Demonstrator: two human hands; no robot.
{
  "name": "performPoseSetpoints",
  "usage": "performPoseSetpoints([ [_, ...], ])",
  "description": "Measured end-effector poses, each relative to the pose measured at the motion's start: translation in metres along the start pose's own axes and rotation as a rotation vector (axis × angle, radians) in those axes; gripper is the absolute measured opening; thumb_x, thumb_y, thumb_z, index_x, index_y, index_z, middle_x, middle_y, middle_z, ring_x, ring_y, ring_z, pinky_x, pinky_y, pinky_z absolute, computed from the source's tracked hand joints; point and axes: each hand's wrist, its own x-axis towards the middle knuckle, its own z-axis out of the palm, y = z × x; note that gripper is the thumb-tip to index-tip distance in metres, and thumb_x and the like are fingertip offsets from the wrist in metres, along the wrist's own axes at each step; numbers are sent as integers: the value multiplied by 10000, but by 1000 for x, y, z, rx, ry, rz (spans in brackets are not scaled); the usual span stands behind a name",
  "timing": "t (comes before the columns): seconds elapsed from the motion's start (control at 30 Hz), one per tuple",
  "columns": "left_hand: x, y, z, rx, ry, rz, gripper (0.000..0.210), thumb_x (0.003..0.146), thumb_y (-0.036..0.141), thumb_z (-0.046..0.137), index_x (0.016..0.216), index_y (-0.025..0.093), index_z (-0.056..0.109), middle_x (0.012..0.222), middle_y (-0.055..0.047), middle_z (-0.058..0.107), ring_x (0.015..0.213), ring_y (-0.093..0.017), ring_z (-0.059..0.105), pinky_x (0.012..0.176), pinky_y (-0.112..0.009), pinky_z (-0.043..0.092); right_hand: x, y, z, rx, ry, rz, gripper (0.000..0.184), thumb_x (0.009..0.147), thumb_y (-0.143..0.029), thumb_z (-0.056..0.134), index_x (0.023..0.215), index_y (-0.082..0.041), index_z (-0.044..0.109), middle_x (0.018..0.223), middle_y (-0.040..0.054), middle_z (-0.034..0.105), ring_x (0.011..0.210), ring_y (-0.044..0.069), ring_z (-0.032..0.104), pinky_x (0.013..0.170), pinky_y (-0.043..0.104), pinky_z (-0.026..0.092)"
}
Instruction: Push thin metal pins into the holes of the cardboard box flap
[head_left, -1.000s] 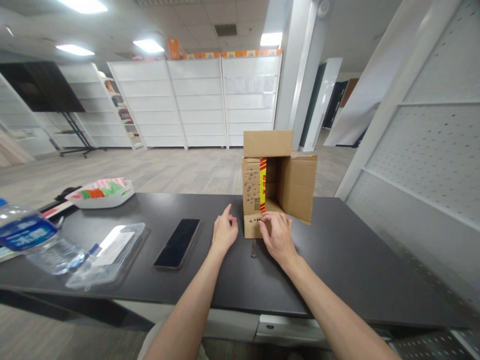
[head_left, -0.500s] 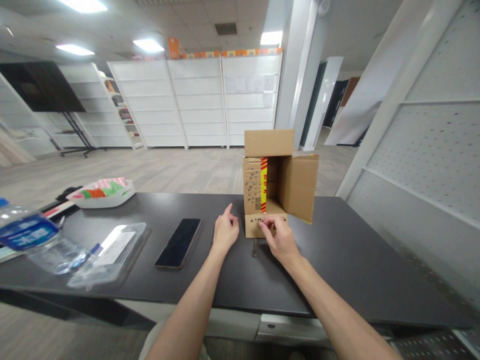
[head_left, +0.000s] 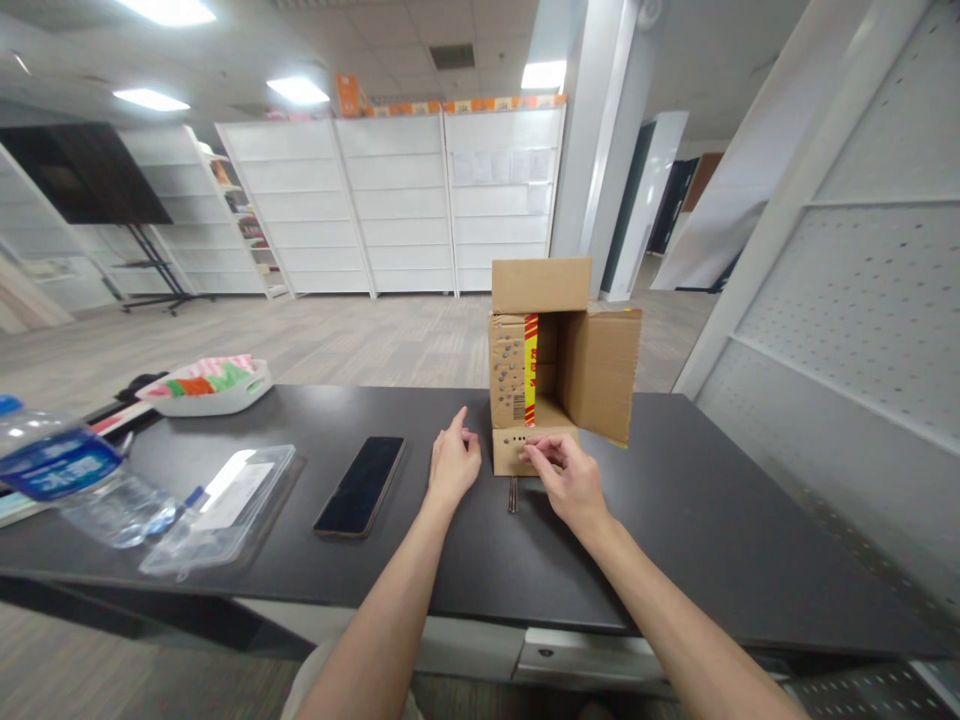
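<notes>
An open cardboard box (head_left: 507, 375) lies on its side with its opening towards me. Its lower front flap (head_left: 506, 460) hangs down and has a row of small dark holes, and dark spots dot its left flap. Thumb and fingers of my right hand (head_left: 568, 478) pinch together just in front of the lower flap; whatever is between the tips is too small to name. To the left of the box hovers my left hand (head_left: 454, 460), index finger stretched forward, the others loosely bent, holding nothing visible. Below the flap, a few thin metal screws or nails (head_left: 513, 494) lie on the table.
On the dark table (head_left: 750, 560) a phone (head_left: 360, 487) lies left of my left arm. Farther left are a clear plastic case (head_left: 262, 490), a water bottle (head_left: 64, 470) lying tilted and a white basket (head_left: 217, 402) with colourful contents. A white perforated panel (head_left: 862, 300) stands at right.
My right hand has drawn back very slightly to the right from the lower flap, fingers still pinched. My left hand keeps its pose; the view has shifted a little.
</notes>
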Motion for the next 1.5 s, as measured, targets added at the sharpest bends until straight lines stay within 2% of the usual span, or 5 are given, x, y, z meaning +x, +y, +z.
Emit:
performPoseSetpoints([
  [0.17,-1,0,0,6,0,3,581,868,147,499,1445,115,436,941,-65,748,1058,-203,671,1079,-393,429,0,-6,-2,29,4,30,291,878,-500,651,888,-218,580,920,91,749,856,220,742,763,351,630],
  [0.47,0,-1,1,14,-6,12,599,863,140,496,1455,99,420,936,-70,755,1083,-209,667,1106,-402,404,-2,-15,-15,-102,-172,-93,180,972,-314,515,1098,-223,606,1081,80,736,1021,196,716,889,347,603],
  [0.77,-1,0,0,7,2,7,586,857,141,511,1438,119,443,929,-58,751,1048,-195,673,1085,-384,423,-20,-21,-25,-289,-253,-251,178,943,-216,550,1045,-225,696,1032,45,764,963,188,730,886,326,597],
  [1.27,-1,3,-1,-11,-8,-8,590,856,137,503,1443,125,441,943,-60,750,1068,-193,669,1099,-392,408,-28,-19,-24,-322,-310,-272,188,966,-268,551,1052,-229,713,986,83,674,922,191,668,823,321,565],
  [1.5,-1,2,-1,-7,-9,-2,587,862,149,497,1445,110,435,962,-70,748,1047,-191,672,1075,-377,429,-28,-23,-24,-332,-445,-246,188,975,-229,511,1050,-227,683,949,63,662,877,174,645,796,302,530],
])
